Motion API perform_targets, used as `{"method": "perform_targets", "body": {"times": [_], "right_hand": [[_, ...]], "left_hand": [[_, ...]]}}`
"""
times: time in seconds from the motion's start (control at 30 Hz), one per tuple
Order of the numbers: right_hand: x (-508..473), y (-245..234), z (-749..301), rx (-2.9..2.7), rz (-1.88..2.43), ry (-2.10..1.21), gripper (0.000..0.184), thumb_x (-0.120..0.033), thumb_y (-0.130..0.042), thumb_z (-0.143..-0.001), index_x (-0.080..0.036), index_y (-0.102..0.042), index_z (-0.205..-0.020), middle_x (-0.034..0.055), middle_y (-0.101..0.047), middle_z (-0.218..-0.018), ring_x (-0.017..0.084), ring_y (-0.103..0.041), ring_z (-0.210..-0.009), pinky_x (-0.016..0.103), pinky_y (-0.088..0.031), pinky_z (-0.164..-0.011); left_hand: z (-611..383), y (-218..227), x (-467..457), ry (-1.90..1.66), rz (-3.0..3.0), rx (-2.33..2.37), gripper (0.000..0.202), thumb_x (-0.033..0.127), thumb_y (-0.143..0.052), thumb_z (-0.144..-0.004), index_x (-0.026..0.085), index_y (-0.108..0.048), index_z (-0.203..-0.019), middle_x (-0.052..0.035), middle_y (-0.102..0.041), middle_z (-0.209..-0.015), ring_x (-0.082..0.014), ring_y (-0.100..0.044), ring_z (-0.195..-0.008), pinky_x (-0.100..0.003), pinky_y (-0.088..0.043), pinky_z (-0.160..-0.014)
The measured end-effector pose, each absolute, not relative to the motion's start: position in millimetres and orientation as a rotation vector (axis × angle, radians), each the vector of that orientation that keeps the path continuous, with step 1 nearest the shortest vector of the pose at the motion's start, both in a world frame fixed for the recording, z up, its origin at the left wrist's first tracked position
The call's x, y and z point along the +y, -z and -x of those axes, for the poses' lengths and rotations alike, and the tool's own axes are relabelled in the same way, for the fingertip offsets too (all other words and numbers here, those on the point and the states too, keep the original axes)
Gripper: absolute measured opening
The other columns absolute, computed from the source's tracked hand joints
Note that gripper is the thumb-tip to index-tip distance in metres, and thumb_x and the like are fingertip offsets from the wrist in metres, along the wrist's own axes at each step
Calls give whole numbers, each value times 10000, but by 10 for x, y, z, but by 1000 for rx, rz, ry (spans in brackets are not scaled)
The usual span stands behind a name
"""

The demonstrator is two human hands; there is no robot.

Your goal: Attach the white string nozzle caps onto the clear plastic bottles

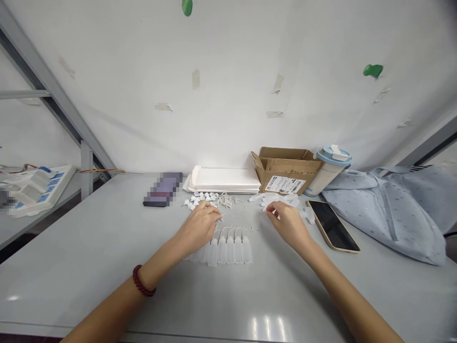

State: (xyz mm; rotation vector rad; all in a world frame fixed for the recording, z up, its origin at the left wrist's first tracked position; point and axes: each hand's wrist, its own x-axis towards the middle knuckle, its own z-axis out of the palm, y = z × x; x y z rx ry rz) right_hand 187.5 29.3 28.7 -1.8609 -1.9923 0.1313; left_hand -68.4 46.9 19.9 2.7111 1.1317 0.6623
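My left hand (pixel 199 226) rests on the grey table (pixel 89 267), fingers curled in a pinch by a pile of small white caps and thin looped strings (pixel 210 198); what it pinches is too small to name. My right hand (pixel 285 220) is closed too, its fingertips on a small clear plastic piece from the heap of clear bottles (pixel 276 199) beside it. Between the hands lies a row of several small clear bottles (pixel 228 247) with white strings attached. A red bead bracelet (pixel 142 282) circles my left wrist.
A stack of white trays (pixel 224 179) and an open cardboard box (pixel 285 171) stand at the back. A blue-lidded cup (pixel 330 169) leans by the box. A phone (pixel 332 225) and a light blue cloth bag (pixel 389 205) lie right. A dark blurred object (pixel 162 189) lies left.
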Motion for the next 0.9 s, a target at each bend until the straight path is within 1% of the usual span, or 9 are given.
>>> {"method": "perform_targets", "body": {"times": [0.1,0.2,0.27,0.33,0.5,0.67,0.77,0.83,0.9], "right_hand": [[299,-295,-1894,-2014,1929,-59,160,-117,-474,-838,-158,-628,-847,84,-661,-895,201,-622,-742,271,-386,-548],[301,-303,-1894,-2042,1970,-12,179,-90,-485,-834,-169,-638,-883,94,-665,-959,236,-619,-860,271,-383,-540],[304,-296,-1894,-2066,1988,13,175,-81,-509,-823,-178,-639,-889,93,-670,-979,254,-604,-927,274,-389,-544],[308,-277,-1899,-2087,2002,32,165,-86,-532,-814,-181,-637,-900,96,-671,-992,262,-593,-953,281,-399,-554],[321,-228,-1910,-2118,2025,58,154,-122,-560,-808,-180,-628,-933,98,-664,-1003,262,-574,-978,289,-422,-597],[320,-192,-1872,-2129,2039,28,146,-132,-568,-801,-153,-625,-934,116,-661,-974,276,-564,-986,294,-433,-624],[314,-183,-1846,-2131,2020,-11,136,-145,-559,-808,-147,-627,-927,126,-658,-948,279,-575,-968,294,-443,-621],[306,-192,-1830,-2129,1995,-31,178,-148,-554,-812,-146,-612,-981,122,-652,-974,268,-578,-970,296,-459,-646],[289,-216,-1808,-2095,1929,-54,249,-145,-543,-817,-139,-573,-1064,113,-636,-1000,231,-595,-907,301,-476,-687]], "left_hand": [[659,-162,443,-596,-2780,1108,370,-25,-378,-757,158,-685,-855,-63,-659,-963,-222,-493,-947,-386,-471,-796],[639,-135,430,-532,-2810,1119,356,-38,-383,-750,143,-680,-829,-68,-653,-981,-231,-492,-966,-395,-460,-823],[635,-135,429,-527,-2811,1129,339,-34,-392,-752,132,-671,-848,-76,-651,-977,-235,-493,-967,-393,-460,-825],[636,-151,426,-555,-2801,1133,342,-35,-390,-753,131,-661,-881,-77,-648,-968,-231,-497,-964,-388,-464,-823],[622,-213,396,-689,-2721,1140,357,-28,-371,-770,130,-628,-962,-78,-630,-998,-224,-495,-971,-387,-475,-824],[595,-231,350,-886,-2644,1078,241,79,-403,-867,127,-600,-998,-84,-608,-1010,-211,-496,-970,-376,-468,-847],[587,-220,331,-955,-2621,1015,198,113,-423,-884,144,-594,-978,-76,-604,-984,-199,-510,-941,-359,-468,-830],[583,-212,323,-999,-2608,986,179,111,-435,-882,149,-588,-967,-71,-606,-959,-190,-520,-910,-351,-467,-817],[575,-210,317,-1055,-2582,974,159,100,-453,-874,149,-582,-951,-66,-609,-932,-181,-528,-879,-345,-463,-810]]}}
